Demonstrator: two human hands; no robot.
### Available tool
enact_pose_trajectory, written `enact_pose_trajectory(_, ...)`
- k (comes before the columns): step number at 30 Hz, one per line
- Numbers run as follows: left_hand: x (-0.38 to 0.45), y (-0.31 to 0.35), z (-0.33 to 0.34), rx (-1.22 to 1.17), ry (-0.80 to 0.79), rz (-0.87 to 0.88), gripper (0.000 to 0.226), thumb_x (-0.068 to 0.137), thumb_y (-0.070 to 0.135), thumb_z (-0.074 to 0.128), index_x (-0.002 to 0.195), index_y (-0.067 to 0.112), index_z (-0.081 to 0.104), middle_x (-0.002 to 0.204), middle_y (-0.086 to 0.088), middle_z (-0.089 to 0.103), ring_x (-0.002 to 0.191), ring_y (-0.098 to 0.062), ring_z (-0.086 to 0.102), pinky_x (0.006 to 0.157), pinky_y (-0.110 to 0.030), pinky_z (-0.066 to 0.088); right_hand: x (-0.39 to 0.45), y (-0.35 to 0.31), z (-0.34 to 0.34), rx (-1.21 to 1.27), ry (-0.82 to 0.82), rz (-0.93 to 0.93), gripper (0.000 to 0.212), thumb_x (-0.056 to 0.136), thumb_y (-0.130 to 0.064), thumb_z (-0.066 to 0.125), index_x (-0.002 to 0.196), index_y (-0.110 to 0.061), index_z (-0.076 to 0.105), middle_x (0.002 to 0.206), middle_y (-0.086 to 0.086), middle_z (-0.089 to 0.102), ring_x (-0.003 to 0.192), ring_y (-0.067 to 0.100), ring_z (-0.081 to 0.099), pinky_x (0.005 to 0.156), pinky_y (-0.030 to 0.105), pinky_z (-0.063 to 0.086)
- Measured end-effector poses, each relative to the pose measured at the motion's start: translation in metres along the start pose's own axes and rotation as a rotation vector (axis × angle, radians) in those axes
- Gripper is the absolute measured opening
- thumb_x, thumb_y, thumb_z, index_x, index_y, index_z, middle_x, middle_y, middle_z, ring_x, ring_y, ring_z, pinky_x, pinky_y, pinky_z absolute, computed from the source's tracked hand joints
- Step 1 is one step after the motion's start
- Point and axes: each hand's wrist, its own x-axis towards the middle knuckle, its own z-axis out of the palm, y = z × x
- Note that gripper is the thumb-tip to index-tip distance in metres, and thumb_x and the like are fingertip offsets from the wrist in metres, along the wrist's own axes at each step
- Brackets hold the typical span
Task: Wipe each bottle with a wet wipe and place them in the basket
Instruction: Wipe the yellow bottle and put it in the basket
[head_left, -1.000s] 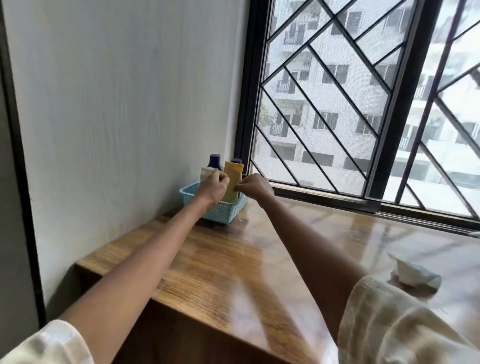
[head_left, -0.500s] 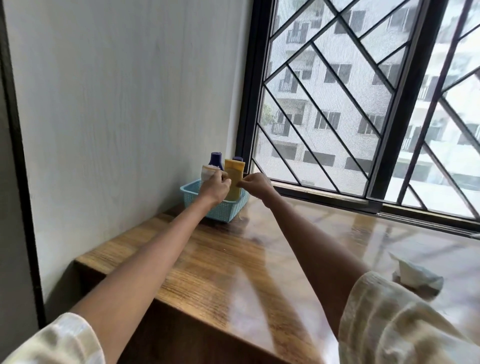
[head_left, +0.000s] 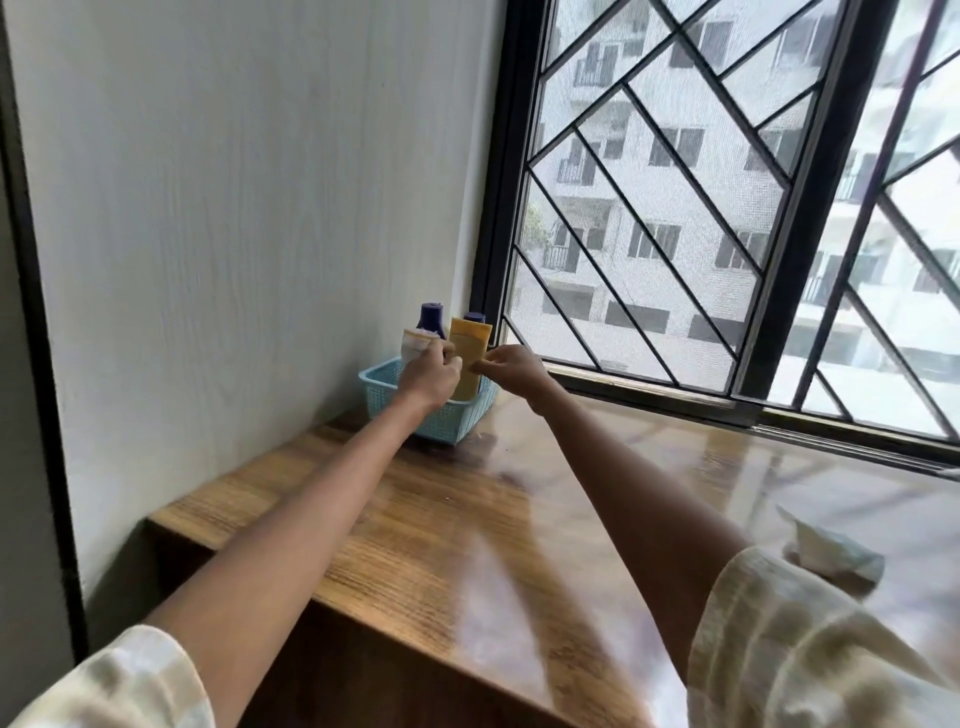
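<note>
While both hands work at the basket (head_left: 382, 387), tip-over is the main risk. Basket sits in the far corner of the surface (head_left: 415, 519), close to the wall and window frame. Left hand (head_left: 428, 376) has its grip curled on the pale tube (head_left: 415, 343); right hand (head_left: 511, 366) pinches the lower edge of the yellow tube (head_left: 469, 345). Both tubes stand upright in the basket, with two blue-capped bottles (head_left: 432, 317) behind them. The tubes look tall against the basket's low wall, so a sideways tug probably topples one onto its neighbours or out over the rim. Arms are at full reach, so control is likely poor. A light basket may slide on the glossy top. Crumpled wipe (head_left: 831, 553) lies well apart, near the right sleeve, so I can't tell whether every bottle got wiped.
</note>
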Motion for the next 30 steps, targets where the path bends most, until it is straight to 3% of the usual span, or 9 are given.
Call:
enact_pose_trajectory(3,0.000,0.000,0.000,-0.005,0.004,0.002,0.034,0.098,0.023,0.040,0.130,0.011,0.048,0.128,-0.011,0.055,0.111,-0.026,0.055,0.096,-0.040,0.045,0.000,-0.003,0.000,0.032,-0.006,0.043,0.038,0.084,-0.041,0.064,0.062,-0.011,0.056,0.062,0.004,0.047,0.065,0.017,0.042,0.063,0.030,0.031)
enact_pose_trajectory(6,-0.001,0.000,0.000,-0.014,0.005,0.007,0.033,0.099,0.022,0.041,0.129,0.010,0.047,0.126,-0.012,0.056,0.110,-0.026,0.055,0.094,-0.039,0.045,0.000,-0.004,0.002,0.062,-0.005,0.072,0.045,0.083,-0.045,0.064,0.052,-0.017,0.045,0.053,-0.001,0.036,0.053,0.013,0.032,0.052,0.028,0.023)
enact_pose_trajectory(14,-0.002,-0.001,-0.001,-0.035,0.016,0.012,0.036,0.099,0.020,0.041,0.132,0.008,0.045,0.129,-0.014,0.054,0.113,-0.028,0.054,0.093,-0.037,0.044,0.003,-0.001,0.004,0.061,0.031,0.073,0.031,0.084,-0.035,0.066,0.064,-0.011,0.064,0.056,-0.001,0.047,0.053,0.013,0.038,0.056,0.029,0.031)
enact_pose_trajectory(17,-0.001,-0.001,-0.001,-0.034,0.023,0.014,0.036,0.098,0.020,0.041,0.131,0.008,0.046,0.128,-0.014,0.055,0.112,-0.027,0.054,0.093,-0.037,0.044,0.003,-0.001,0.001,0.068,0.045,0.062,0.028,0.084,-0.030,0.066,0.090,-0.003,0.071,0.075,0.008,0.062,0.069,0.017,0.049,0.065,0.032,0.037)
enact_pose_trajectory(22,-0.001,-0.002,-0.001,-0.044,0.018,0.015,0.037,0.098,0.020,0.042,0.133,0.007,0.045,0.131,-0.014,0.053,0.117,-0.028,0.052,0.095,-0.036,0.043,0.003,0.001,-0.004,0.024,0.047,0.018,0.021,0.083,-0.026,0.067,0.096,-0.010,0.069,0.099,0.010,0.069,0.091,0.022,0.057,0.076,0.034,0.044)
enact_pose_trajectory(27,-0.001,-0.002,-0.001,-0.034,0.020,0.019,0.036,0.099,0.020,0.042,0.132,0.007,0.046,0.131,-0.015,0.054,0.116,-0.028,0.053,0.094,-0.036,0.042,0.004,0.002,-0.006,0.048,0.018,0.015,0.023,0.084,-0.026,0.067,0.096,-0.007,0.071,0.094,0.011,0.068,0.087,0.021,0.055,0.080,0.037,0.044)
enact_pose_trajectory(30,0.000,-0.002,-0.001,-0.027,0.021,0.012,0.037,0.098,0.022,0.041,0.133,0.007,0.046,0.131,-0.015,0.053,0.116,-0.029,0.053,0.094,-0.037,0.043,0.003,0.000,-0.006,0.044,0.010,0.035,0.023,0.081,-0.032,0.069,0.075,-0.010,0.066,0.071,0.007,0.059,0.071,0.017,0.048,0.069,0.037,0.039)
